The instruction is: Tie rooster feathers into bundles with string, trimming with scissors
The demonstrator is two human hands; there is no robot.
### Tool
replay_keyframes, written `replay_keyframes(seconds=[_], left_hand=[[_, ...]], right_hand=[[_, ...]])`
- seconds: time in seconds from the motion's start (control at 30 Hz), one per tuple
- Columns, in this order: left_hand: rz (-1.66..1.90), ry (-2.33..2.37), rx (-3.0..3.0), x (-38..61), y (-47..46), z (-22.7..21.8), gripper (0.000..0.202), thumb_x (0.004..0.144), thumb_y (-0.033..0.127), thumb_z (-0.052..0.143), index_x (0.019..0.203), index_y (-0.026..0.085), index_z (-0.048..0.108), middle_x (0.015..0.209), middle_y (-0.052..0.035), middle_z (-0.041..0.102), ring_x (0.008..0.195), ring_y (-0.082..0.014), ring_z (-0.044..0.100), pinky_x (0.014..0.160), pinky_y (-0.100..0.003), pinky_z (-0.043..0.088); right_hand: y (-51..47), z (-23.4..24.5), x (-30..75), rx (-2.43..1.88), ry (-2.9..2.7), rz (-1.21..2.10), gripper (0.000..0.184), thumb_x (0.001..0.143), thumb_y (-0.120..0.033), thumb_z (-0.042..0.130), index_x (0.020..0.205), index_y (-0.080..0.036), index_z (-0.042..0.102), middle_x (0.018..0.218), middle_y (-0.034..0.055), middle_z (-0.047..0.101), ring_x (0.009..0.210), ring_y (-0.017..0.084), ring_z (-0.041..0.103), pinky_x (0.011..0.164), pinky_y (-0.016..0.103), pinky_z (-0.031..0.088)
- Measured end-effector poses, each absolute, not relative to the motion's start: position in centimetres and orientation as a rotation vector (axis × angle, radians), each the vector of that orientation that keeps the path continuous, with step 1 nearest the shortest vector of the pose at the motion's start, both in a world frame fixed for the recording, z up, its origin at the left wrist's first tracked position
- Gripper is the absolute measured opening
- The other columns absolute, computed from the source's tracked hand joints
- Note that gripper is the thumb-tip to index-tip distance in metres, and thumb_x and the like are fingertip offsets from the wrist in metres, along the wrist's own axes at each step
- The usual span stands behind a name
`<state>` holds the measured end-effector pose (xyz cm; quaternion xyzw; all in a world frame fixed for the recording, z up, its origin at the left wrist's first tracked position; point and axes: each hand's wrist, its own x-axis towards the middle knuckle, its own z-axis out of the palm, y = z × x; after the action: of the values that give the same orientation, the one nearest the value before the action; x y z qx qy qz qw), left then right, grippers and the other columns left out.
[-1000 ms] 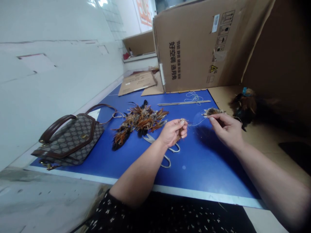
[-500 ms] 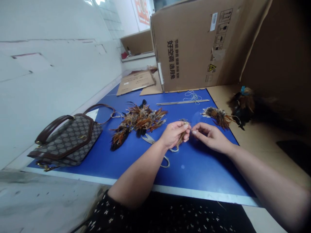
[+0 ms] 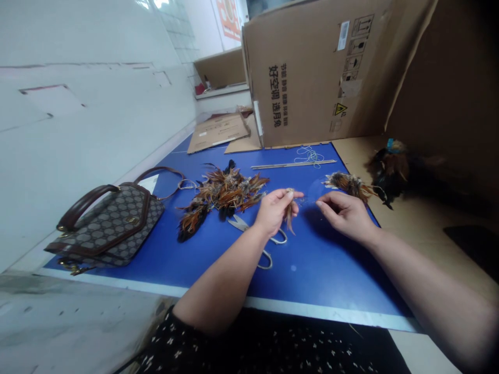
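My left hand (image 3: pixel 276 209) pinches a small bunch of brown feathers (image 3: pixel 289 217) above the blue tabletop, the tips hanging down. To its right, my right hand (image 3: pixel 343 214) has thumb and forefinger pressed together. Faint wisps show in the gap between the hands, but what the right fingers hold is too fine to make out. Scissors (image 3: pixel 238 223) lie under my left wrist, partly hidden, their handle loops toward me. Beyond my left hand spreads a pile of brown and black feathers (image 3: pixel 226 189). A bundle of feathers (image 3: pixel 351 186) rests behind my right hand.
A patterned handbag (image 3: pixel 113 223) stands at the left of the table. Thin sticks (image 3: pixel 288 165) and a tangle of pale thread (image 3: pixel 310 156) lie at the back. A large cardboard box (image 3: pixel 307 78) rises behind them. Dark feathers (image 3: pixel 390 166) sit on cardboard at right.
My hands have moved apart: the right has drawn away to the right, and the left has shifted slightly left with the feathers still in it.
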<state>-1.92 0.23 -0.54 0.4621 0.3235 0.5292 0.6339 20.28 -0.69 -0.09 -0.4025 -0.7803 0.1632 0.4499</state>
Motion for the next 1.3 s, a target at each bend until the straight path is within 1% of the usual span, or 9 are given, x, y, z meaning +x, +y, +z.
replay_keyframes(seconds=[0.1, 0.2, 0.57, 0.67, 0.73, 0.8, 0.97, 1.17, 1.3], left_hand=[[1.093, 0.765, 1.125, -1.3, -0.4, -0.6, 0.049, 0.086, 0.051, 0.077, 0.11, 0.009, 0.071, 0.07, -0.0051, 0.07, 0.058, -0.0123, 0.062, 0.06, -0.026, 0.051], [1.015, 0.804, 1.165, -0.7, -0.9, -0.6, 0.048, 0.084, 0.054, 0.078, 0.103, 0.01, 0.068, 0.07, -0.0057, 0.071, 0.058, -0.014, 0.066, 0.06, -0.027, 0.053], [1.077, 0.831, 1.198, -0.3, -0.8, -1.3, 0.036, 0.087, 0.048, 0.075, 0.089, 0.012, 0.068, 0.059, 0.003, 0.056, 0.047, -0.0064, 0.048, 0.049, -0.021, 0.038], [1.029, 0.861, 1.254, -0.4, -0.9, -1.3, 0.037, 0.088, 0.048, 0.073, 0.08, 0.013, 0.065, 0.053, 0.0029, 0.054, 0.046, -0.0066, 0.046, 0.048, -0.021, 0.035], [0.981, 0.836, 1.256, -0.5, -1.0, -1.1, 0.038, 0.087, 0.048, 0.075, 0.079, 0.013, 0.064, 0.054, 0.0027, 0.054, 0.046, -0.0066, 0.045, 0.047, -0.021, 0.034], [0.921, 0.781, 1.239, -0.8, -1.0, -0.9, 0.039, 0.085, 0.049, 0.077, 0.078, 0.013, 0.063, 0.055, 0.0029, 0.053, 0.046, -0.0065, 0.044, 0.047, -0.021, 0.033], [0.685, 0.734, 1.268, -1.9, -0.9, -0.6, 0.041, 0.085, 0.049, 0.079, 0.074, 0.013, 0.062, 0.051, 0.0034, 0.051, 0.045, -0.006, 0.044, 0.048, -0.021, 0.035], [0.625, 0.635, 1.139, -1.9, -1.1, -0.3, 0.04, 0.077, 0.043, 0.088, 0.082, 0.009, 0.068, 0.059, 0.0022, 0.055, 0.046, -0.0048, 0.044, 0.048, -0.022, 0.034], [0.699, 0.635, 1.057, -1.2, -1.4, -0.2, 0.042, 0.074, 0.044, 0.089, 0.075, 0.01, 0.064, 0.054, 0.0025, 0.053, 0.047, -0.0062, 0.047, 0.05, -0.023, 0.036]], right_hand=[[-0.9, -0.3, 19.9, -0.935, -1.99, 0.384, 0.017, 0.101, -0.033, 0.061, 0.091, -0.021, 0.069, 0.083, 0.0057, 0.071, 0.073, 0.019, 0.065, 0.073, 0.033, 0.051], [-1.1, -0.4, 19.7, -0.89, -2.028, 0.378, 0.015, 0.101, -0.03, 0.061, 0.092, -0.021, 0.069, 0.083, 0.0056, 0.071, 0.074, 0.019, 0.065, 0.073, 0.033, 0.051], [-1.6, -0.1, 19.8, -0.932, -2.015, 0.481, 0.018, 0.101, -0.033, 0.062, 0.091, -0.02, 0.071, 0.079, 0.0034, 0.07, 0.068, 0.016, 0.061, 0.068, 0.029, 0.048], [-2.0, 0.0, 19.8, -0.967, -1.974, 0.513, 0.02, 0.1, -0.036, 0.063, 0.104, -0.019, 0.071, 0.07, 0.0, 0.062, 0.058, 0.013, 0.051, 0.058, 0.028, 0.043], [-2.1, 0.0, 19.9, -0.987, -1.956, 0.548, 0.032, 0.098, -0.039, 0.065, 0.122, -0.018, 0.07, 0.065, -0.0029, 0.057, 0.052, 0.012, 0.044, 0.052, 0.027, 0.039], [-2.0, 0.2, 20.0, -0.984, -1.964, 0.625, 0.043, 0.097, -0.042, 0.067, 0.133, -0.018, 0.069, 0.064, -0.0028, 0.058, 0.051, 0.012, 0.045, 0.051, 0.027, 0.039], [-1.3, 1.0, 20.6, -0.848, -2.046, 0.923, 0.04, 0.094, -0.05, 0.071, 0.119, -0.021, 0.081, 0.095, 0.0096, 0.079, 0.082, 0.021, 0.071, 0.075, 0.033, 0.057], [-1.0, 1.3, 20.9, -0.815, -2.039, 0.981, 0.03, 0.094, -0.047, 0.072, 0.105, -0.022, 0.085, 0.083, 0.0063, 0.075, 0.073, 0.017, 0.068, 0.07, 0.03, 0.054], [-1.1, 1.4, 20.6, -0.858, -1.985, 0.822, 0.026, 0.095, -0.045, 0.071, 0.091, -0.022, 0.084, 0.079, 0.0055, 0.074, 0.072, 0.018, 0.065, 0.07, 0.031, 0.052]])
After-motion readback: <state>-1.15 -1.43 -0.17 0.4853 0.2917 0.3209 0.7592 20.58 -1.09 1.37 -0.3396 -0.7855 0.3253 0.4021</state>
